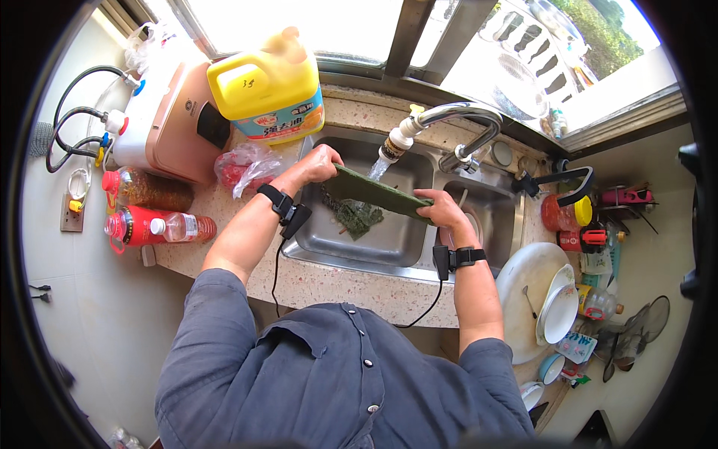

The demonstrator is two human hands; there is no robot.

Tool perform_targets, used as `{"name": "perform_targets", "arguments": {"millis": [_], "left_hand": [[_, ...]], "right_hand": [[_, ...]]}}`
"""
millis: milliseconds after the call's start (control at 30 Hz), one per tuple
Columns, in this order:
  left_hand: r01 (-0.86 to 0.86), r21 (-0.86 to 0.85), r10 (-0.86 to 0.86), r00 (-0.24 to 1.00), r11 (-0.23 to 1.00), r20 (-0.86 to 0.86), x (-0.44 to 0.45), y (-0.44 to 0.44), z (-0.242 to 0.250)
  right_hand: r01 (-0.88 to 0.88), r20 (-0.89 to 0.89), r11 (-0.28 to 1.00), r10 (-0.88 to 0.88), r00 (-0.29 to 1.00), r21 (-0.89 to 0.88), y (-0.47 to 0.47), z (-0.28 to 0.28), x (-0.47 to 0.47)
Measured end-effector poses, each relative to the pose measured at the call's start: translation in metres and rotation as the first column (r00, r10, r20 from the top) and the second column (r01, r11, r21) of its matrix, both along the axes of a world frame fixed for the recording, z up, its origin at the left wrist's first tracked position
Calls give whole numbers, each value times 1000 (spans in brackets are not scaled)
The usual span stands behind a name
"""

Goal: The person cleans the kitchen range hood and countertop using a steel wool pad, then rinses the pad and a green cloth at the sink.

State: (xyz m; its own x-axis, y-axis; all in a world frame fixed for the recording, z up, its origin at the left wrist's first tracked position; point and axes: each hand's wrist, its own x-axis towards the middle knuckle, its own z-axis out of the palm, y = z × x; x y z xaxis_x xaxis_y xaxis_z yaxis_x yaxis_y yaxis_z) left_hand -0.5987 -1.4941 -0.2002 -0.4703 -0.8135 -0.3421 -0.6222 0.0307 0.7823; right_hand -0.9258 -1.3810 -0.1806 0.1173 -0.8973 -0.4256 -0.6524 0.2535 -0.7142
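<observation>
A dark green cloth-like sheet is stretched on a slant above the left basin of a steel double sink. My left hand grips its upper left end, and my right hand pinches the lower right end. Behind the sheet, water runs from the white filter nozzle of a chrome faucet. Below, a crumpled dark green piece lies wet on the basin floor; whether it joins the sheet I cannot tell. The sheet hides part of the basin.
Left of the sink stand a yellow jug, a pink-and-white water heater and a bagged red item. Several bottles lie near the wall. At right, a round board carries white plates. A pink bowl sits in the right basin.
</observation>
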Motion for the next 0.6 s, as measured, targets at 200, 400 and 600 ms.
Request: {"name": "perform_targets", "arguments": {"millis": [200,400,600], "left_hand": [[47,15,-46,998,999,-50,4,-4,23],[304,97,-317,866,948,386,6,-24,38],[245,52,-182,832,968,-523,47,-34,26]], "right_hand": [[-88,-94,996,90,991,21,-9,18,-7],[-316,-524,934,187,831,-167,-6,30,4],[191,660,974,-225,717,125,-4,49,-14]]}}
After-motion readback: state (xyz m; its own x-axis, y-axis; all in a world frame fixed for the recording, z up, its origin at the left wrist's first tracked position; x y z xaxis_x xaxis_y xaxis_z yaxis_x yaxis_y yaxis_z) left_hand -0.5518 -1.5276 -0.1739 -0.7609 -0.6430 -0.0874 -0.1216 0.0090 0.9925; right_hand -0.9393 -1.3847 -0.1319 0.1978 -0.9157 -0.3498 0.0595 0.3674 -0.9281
